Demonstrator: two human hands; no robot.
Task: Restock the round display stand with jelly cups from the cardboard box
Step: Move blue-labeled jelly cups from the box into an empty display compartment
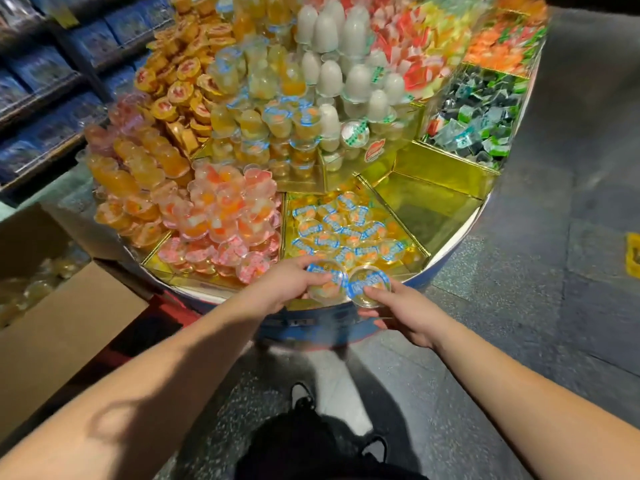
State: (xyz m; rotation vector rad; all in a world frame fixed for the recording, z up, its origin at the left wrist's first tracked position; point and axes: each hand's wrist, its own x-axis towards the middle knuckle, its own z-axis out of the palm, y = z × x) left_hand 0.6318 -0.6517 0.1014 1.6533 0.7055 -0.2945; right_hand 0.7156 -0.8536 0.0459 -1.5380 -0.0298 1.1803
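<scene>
Head view, only 1 view here. 2 hands are in front of the round display stand (pixel 460 233), at its near rim. The left hand (pixel 287 284) holds 1 jelly cup (pixel 327 282), fingers curled round it from the left side; so the left grip is grasping that cup. The right hand (pixel 401 308) holds a 2nd jelly cup (pixel 370 285) from below and the right, thumb on its edge; right grip is grasping too. The 2 cups touch side by side, blue-white lids up, just over the rim.

Behind them is 1 gold compartment (pixel 420 252) approx. half filled with the same cups; more than 10, exact no. I cannot tell. The compartment to the right of it (pixel 429 206) shows bare gold bottom. To the left is 1 heap of pink-orange cups (pixel 225 216).

1 cardboard box (pixel 69 306) stands open at far left on the floor (pixel 554 271), w/ pale cups inside, blurred.
</scene>
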